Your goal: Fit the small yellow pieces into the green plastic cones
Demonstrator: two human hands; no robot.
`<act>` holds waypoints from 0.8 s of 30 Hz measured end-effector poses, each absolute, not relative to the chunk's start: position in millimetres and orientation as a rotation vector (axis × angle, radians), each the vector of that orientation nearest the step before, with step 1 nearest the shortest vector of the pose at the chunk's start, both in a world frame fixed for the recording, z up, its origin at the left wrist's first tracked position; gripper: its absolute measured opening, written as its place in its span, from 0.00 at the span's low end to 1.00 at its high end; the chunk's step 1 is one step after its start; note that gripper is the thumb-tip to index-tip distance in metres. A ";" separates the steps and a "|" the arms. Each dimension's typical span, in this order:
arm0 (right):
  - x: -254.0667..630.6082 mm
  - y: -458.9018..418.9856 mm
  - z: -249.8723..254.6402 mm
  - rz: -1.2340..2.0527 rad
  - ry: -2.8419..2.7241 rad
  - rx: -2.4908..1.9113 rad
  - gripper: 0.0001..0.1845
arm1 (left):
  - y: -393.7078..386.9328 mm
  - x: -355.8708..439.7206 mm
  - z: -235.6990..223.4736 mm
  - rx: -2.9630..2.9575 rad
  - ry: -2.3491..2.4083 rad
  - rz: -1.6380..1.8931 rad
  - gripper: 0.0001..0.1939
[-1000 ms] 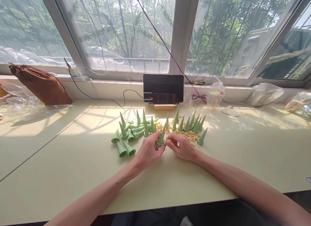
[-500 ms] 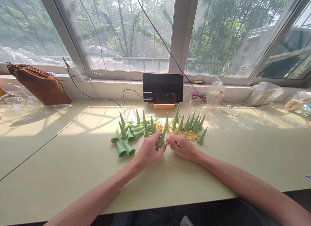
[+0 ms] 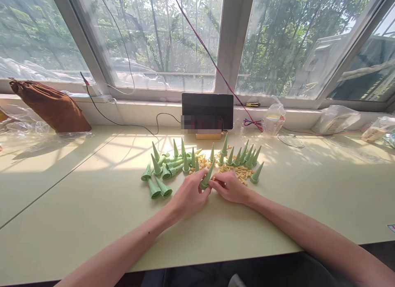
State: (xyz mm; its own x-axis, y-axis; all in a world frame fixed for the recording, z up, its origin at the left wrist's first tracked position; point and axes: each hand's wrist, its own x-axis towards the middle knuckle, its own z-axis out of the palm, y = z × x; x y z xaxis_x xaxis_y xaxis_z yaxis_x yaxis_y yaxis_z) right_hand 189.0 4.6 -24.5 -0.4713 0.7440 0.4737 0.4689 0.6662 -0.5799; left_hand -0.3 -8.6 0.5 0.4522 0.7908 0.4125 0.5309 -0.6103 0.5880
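My left hand [image 3: 191, 192] is closed around the wide base of a green plastic spike [image 3: 208, 175], its point tilted up and to the right. Close against that base, my right hand [image 3: 230, 187] pinches a small tan peg [image 3: 213, 178], mostly covered by the fingers. Whether the peg touches the spike I cannot tell. Beyond both hands lies a scattered pile of tan pegs [image 3: 244, 172], with several green spikes [image 3: 237, 157] standing upright among them. More spikes lie on their sides at the left, such as one with its hollow end toward me [image 3: 154, 190].
A dark tablet [image 3: 207, 103] leans by the window on a small tan stand [image 3: 208, 135]. At the far left sits a brown drawstring bag [image 3: 51, 108]. Thin cables run along the back of the pale table [image 3: 92, 221]. A clear bag with a cup [image 3: 274, 119] stands back right.
The spike in my left hand leans further right and its tip sits lower. My right fingers have shifted slightly, and the tan peg between them shows more clearly.
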 end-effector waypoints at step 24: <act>188.1 3.4 -20.1 0.534 -2.205 -0.912 0.21 | -10.5 -0.1 3.2 2.328 1.058 0.899 0.05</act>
